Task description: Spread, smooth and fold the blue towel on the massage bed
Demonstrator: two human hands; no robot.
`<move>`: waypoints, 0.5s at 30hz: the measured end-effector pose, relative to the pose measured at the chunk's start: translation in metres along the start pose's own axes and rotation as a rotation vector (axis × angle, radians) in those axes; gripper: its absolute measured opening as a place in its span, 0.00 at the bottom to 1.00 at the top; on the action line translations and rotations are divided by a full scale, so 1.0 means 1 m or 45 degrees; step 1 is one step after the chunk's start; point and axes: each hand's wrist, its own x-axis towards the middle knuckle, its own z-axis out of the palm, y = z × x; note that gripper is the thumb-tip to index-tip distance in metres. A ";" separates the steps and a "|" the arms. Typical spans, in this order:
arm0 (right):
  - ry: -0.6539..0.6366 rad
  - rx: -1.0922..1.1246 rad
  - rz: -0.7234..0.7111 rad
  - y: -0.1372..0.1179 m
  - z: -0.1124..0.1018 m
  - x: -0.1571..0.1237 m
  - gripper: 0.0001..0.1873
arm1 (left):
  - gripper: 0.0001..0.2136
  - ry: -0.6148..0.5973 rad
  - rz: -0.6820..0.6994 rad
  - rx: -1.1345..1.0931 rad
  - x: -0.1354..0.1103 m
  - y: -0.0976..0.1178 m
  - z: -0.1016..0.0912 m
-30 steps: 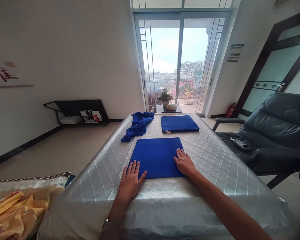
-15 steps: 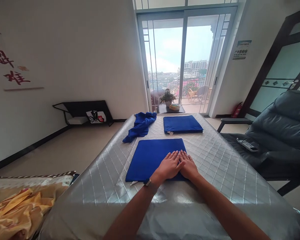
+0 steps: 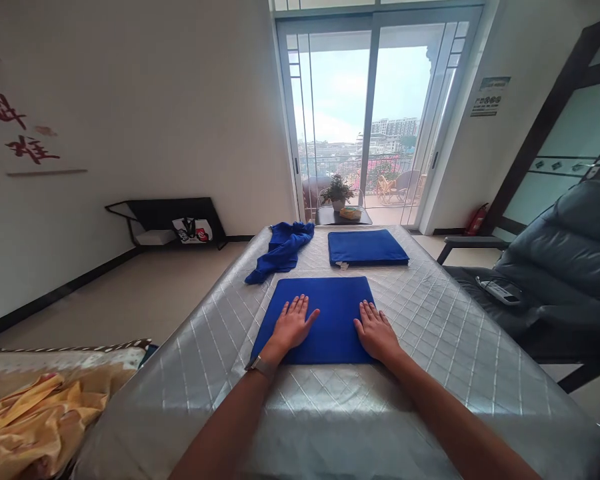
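Note:
A folded blue cloth (image 3: 330,340) lies flat as a neat square on the silver quilted cover (image 3: 430,333). On its left half rests my left hand (image 3: 294,323), palm down, fingers stretched out. My right hand (image 3: 377,329) lies flat on the cloth's right edge, fingers together and extended. Neither hand grips anything. Beyond them sits a folded blue stack (image 3: 367,247) with a small white tag at its near edge. To its left is a crumpled blue cloth (image 3: 283,250).
At the far end, a small table (image 3: 325,217) holds a potted plant (image 3: 338,190). A dark recliner (image 3: 570,247) with a white remote-like device (image 3: 497,291) stands at right. Yellow bedding (image 3: 45,420) lies at lower left. A black rack (image 3: 170,213) is by the wall.
My left hand has slid left across the folded cloth, away from my right hand. My right hand stays at the right edge, nearly unmoved.

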 end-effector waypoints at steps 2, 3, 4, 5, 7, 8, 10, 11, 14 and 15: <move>-0.002 -0.007 0.002 0.000 0.000 0.000 0.36 | 0.38 0.004 -0.139 0.030 -0.003 -0.031 -0.001; -0.002 -0.014 0.002 -0.001 0.000 0.000 0.36 | 0.38 0.008 -0.198 0.035 -0.004 -0.044 -0.001; -0.001 -0.024 0.004 -0.001 0.000 0.000 0.36 | 0.38 0.014 -0.243 0.033 -0.005 -0.053 0.000; -0.002 -0.037 0.008 -0.002 0.000 0.000 0.36 | 0.39 0.022 -0.270 0.029 -0.006 -0.060 0.002; -0.010 -0.072 0.019 -0.002 -0.001 -0.001 0.36 | 0.39 0.040 -0.288 0.017 -0.006 -0.066 0.005; -0.018 -0.095 0.020 -0.003 -0.002 -0.001 0.36 | 0.40 0.044 -0.288 0.012 -0.006 -0.066 0.007; -0.047 -0.134 0.016 -0.004 -0.006 -0.001 0.36 | 0.40 0.050 -0.281 0.004 -0.006 -0.065 0.009; -0.066 -0.143 0.012 -0.004 -0.009 0.000 0.36 | 0.40 0.058 -0.274 0.001 -0.006 -0.064 0.009; -0.074 -0.115 0.000 -0.004 -0.022 0.011 0.36 | 0.40 0.092 -0.251 -0.009 -0.006 -0.064 0.010; -0.055 -0.097 -0.014 -0.004 -0.026 0.018 0.36 | 0.40 0.102 -0.246 -0.012 -0.006 -0.064 0.010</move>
